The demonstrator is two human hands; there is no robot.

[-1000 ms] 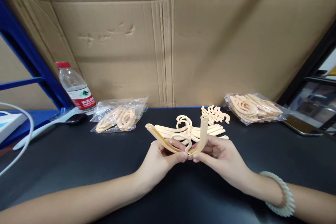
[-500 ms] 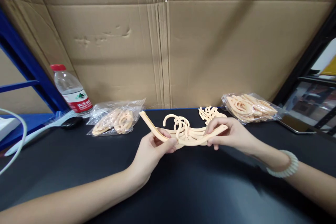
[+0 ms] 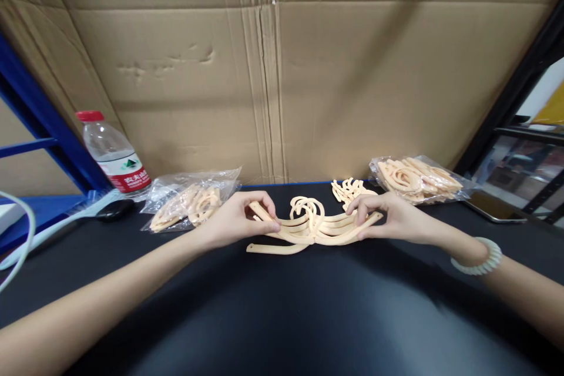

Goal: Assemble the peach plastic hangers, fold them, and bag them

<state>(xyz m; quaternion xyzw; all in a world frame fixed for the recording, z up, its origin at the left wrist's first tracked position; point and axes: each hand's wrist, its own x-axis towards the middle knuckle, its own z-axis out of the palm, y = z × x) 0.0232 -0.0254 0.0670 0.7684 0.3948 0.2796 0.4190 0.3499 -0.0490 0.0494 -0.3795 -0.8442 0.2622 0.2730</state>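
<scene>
A pale peach assembly of curved flat strips (image 3: 326, 241) lies low over the black table in front of me, its arms meeting near the middle. My left hand (image 3: 235, 220) pinches the left end of an upper arm between thumb and fingers. At the opposite end, my right hand (image 3: 390, 220) is closed around the tip of a right arm. Curled loops (image 3: 306, 205) rise from the centre behind the strips. One lower strip (image 3: 275, 249), with a small hole at its tip, extends left below my left hand, touched by neither hand. What the arms join by is too small to tell.
Small loose peach pieces (image 3: 349, 189) lie behind my right hand. Clear bags of similar parts sit left (image 3: 176, 211) and right (image 3: 412, 179). A red-capped water bottle (image 3: 117, 158) stands far left; a phone (image 3: 496, 207) lies far right. Cardboard (image 3: 352, 82) walls the back.
My left hand has shifted left and up to the end of the left arm. The curved strip has been lowered onto the assembly. My right hand stays at the right end.
</scene>
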